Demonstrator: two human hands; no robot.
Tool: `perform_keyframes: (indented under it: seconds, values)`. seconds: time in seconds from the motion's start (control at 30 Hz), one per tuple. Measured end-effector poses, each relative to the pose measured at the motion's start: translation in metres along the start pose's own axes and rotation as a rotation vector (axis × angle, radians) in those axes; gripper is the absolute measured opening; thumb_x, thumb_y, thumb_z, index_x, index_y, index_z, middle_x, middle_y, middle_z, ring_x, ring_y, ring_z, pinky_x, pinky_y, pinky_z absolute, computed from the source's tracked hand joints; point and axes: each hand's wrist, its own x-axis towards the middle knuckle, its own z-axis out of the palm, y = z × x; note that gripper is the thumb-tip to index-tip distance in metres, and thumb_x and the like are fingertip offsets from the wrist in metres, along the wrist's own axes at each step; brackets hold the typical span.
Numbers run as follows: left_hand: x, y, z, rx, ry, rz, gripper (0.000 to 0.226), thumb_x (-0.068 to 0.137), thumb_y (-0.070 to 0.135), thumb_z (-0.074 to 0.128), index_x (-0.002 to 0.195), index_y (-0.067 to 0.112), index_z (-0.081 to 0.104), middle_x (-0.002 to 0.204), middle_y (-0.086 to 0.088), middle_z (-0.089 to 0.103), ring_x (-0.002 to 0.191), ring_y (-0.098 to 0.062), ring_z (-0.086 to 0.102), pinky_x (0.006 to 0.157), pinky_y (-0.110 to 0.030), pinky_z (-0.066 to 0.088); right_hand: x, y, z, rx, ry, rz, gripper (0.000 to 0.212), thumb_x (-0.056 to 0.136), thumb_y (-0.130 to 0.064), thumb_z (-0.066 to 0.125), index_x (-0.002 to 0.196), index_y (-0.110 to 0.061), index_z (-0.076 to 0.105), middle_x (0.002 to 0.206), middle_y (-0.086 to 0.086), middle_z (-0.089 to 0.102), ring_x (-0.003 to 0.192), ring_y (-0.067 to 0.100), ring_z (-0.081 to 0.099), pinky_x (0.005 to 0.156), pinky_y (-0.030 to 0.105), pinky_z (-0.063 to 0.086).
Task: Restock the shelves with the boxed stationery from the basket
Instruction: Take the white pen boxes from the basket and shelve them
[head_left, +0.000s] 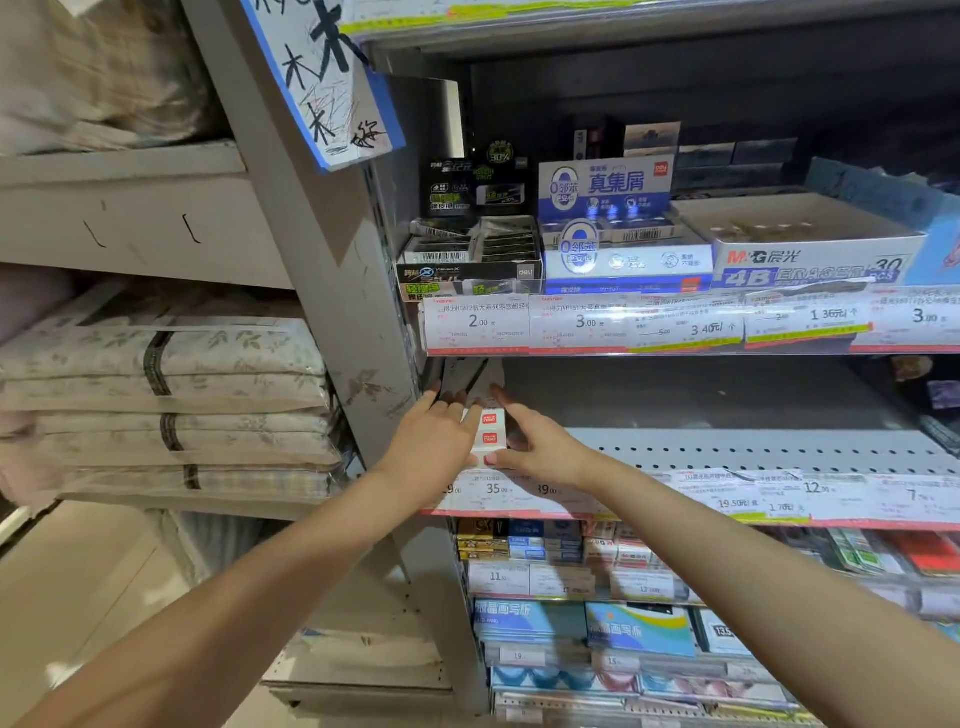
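Observation:
A stack of white stationery boxes (489, 427) with small red labels stands at the left end of the perforated grey shelf (753, 447). My left hand (434, 439) presses flat against the stack's left side, fingers straight and pointing into the shelf. On the stack's right side lies my right hand (537, 441), fingers extended, with its thumb at the lower front of the boxes. The stack's back part is hidden in the shadow under the shelf above. The basket is out of view.
The shelf above carries open display boxes of erasers (613, 228) behind price tags (587, 322). Right of the stack the grey shelf is bare. Lower shelves hold more boxed goods (582, 623). Packed bedding (166, 395) fills the unit to the left.

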Motion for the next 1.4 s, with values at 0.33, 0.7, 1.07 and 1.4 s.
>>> perform_keyframes:
  seconds: [0.33,0.7,1.07,1.4]
  values:
    - [0.0,-0.002,0.009,0.001,0.081,-0.012,0.056,0.094,0.039,0.046,0.137,0.006,0.033,0.127,-0.012,0.056,0.115,-0.029,0.053,0.108,-0.036,0.024,0.002,0.004,0.009,-0.098,0.076,-0.074,0.048,0.087,-0.027,0.058,0.131,-0.016,0.043,0.119,0.006,0.056,0.105,0.017,0.056,0.09,0.031,0.05]
    - [-0.008,0.002,0.01,-0.123,0.197,-0.008,0.057,0.091,0.031,0.049,0.139,0.008,0.031,0.127,-0.01,0.051,0.115,-0.028,0.048,0.106,-0.037,0.028,-0.004,-0.001,0.006,0.027,0.078,-0.032,0.043,0.09,-0.028,0.056,0.129,-0.015,0.043,0.121,0.005,0.054,0.108,0.017,0.054,0.095,0.034,0.046]
    - [-0.065,0.058,-0.01,-0.811,0.332,-0.214,0.027,0.088,0.027,0.055,0.111,0.012,0.057,0.087,-0.002,0.061,0.082,-0.018,0.055,0.072,-0.029,0.041,-0.115,0.032,0.001,0.098,0.379,-0.188,0.023,0.086,-0.018,0.058,0.107,-0.026,0.053,0.083,-0.006,0.059,0.069,0.009,0.056,0.065,0.018,0.047]
    - [-0.124,0.198,0.057,-1.056,-0.061,-0.446,0.012,0.084,0.026,0.063,0.089,0.021,0.054,0.068,-0.003,0.064,0.055,-0.009,0.05,0.058,-0.024,0.038,-0.236,0.148,0.035,0.182,0.139,-0.062,0.017,0.086,-0.012,0.052,0.089,-0.028,0.053,0.052,0.014,0.045,0.047,0.009,0.035,0.048,0.022,0.029]
